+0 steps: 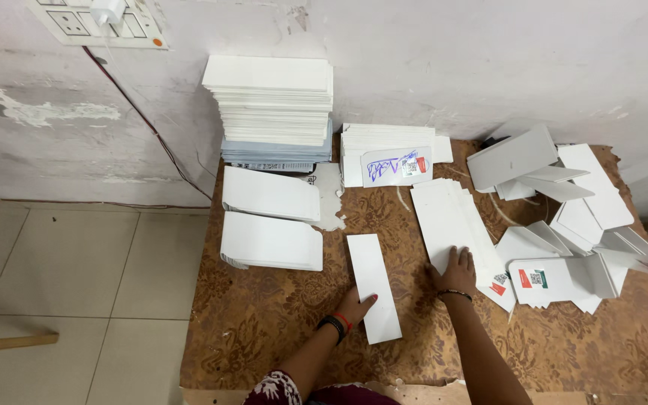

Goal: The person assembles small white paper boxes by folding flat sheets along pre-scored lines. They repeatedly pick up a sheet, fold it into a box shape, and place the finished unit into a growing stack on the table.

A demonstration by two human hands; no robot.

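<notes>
Left hand: the left hand [356, 306], with a black and red band at the wrist, is lying flat on the near left edge of a long white rectangular card strip [373, 288]; its grip is spread and pressing down, not pinching.
Strip position: the strip is lying alone on the brown patterned worktop [279, 330], just ahead of the person, its near end closest to the body.
Long axis: the strip is running from about 6 o'clock to 12 o'clock, tilting slightly toward 11 at the far end.
Right hand: the right hand [455, 271], wearing a thin dark bracelet, is resting palm down with fingers spread on the near end of a fanned stack of long white card sheets [451, 221]; it is clamping nothing.
Key relation: the strip is lying at about 9 o'clock from the right hand, with a gap of bare worktop between; the left hand is the nearer one and is already touching it.
Stack axis: the fanned sheets are lying roughly parallel to the strip, leaning toward 11 o'clock.
Left side: two white folded card sleeves [271, 217] are sitting at 10 o'clock from the strip, well apart from it.
Right side: a loose heap of white folded cards [579, 225] is spreading at 2 o'clock.
Far edge: a tall pile of white and grey flat cards [275, 105] is standing against the wall at 11 o'clock, with a lower white stack [384, 146] beside it.
</notes>
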